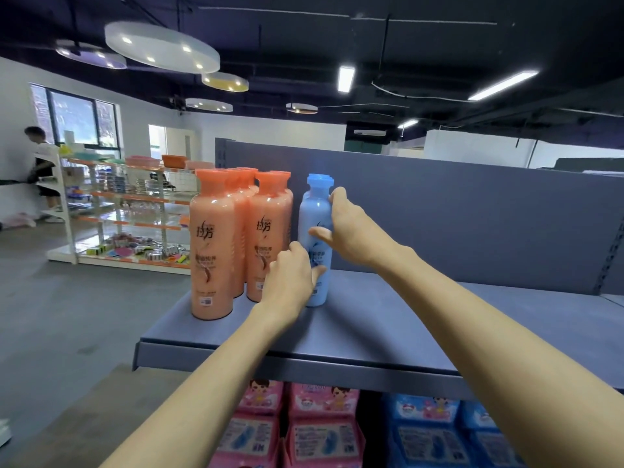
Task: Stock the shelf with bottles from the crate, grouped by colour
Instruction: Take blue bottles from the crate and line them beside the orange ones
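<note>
On the shelf, both the left hand and right hand grip the upright blue bottle.

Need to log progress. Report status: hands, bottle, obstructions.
Both hands on blue bottle: left hand low, right hand high. Bottle upright on shelf, right of orange bottles. Nothing in the way.

**Legible Markings**

The two front orange plastic bottles with orange caps each carry the brand "拉芳" in dark characters on the upper body. Smaller label lines beneath are blurred. The print on the light blue plastic bottle and on the packets below cannot be read.
</note>
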Tool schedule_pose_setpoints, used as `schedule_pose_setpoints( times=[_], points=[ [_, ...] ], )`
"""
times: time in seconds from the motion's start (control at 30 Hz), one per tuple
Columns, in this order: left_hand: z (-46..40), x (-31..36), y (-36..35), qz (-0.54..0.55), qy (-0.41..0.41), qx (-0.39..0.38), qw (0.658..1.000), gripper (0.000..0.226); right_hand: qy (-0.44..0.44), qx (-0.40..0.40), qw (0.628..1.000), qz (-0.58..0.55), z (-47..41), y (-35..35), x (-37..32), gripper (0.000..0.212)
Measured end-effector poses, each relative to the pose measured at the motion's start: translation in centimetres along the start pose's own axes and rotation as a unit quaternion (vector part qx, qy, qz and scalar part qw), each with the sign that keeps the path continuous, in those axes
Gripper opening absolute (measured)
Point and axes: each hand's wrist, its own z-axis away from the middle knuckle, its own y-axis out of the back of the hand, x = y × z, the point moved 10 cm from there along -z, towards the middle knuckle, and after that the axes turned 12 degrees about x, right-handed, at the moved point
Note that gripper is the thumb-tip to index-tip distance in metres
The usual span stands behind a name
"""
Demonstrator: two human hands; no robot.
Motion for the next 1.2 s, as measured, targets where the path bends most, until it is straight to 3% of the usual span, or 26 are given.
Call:
schedule_pose_setpoints(
  times=[0.33,0.67,0.93,1.2],
  points=[
    [1.2,0.9,1.7,-0.022,0.039,-0.029,0.999,0.044,-0.049,-0.001,0.997,0.053,0.9,0.5,-1.1,0.033],
    [3.5,2.7,5.7,-0.057,-0.032,0.013,0.998,0.042,-0.039,-0.015,0.988,0.146,4.2,5.4,-1.0,0.054],
    [9.0,5.8,7.1,-0.032,-0.13,0.026,0.991,0.041,0.032,0.003,0.979,0.2,11.2,7.4,-1.4,0.04],
    [13.3,9.7,5.2,0.016,-0.158,-0.006,0.987,0.037,0.023,0.039,0.979,0.198,16.8,9.8,2.1,0.037]
  ],
)
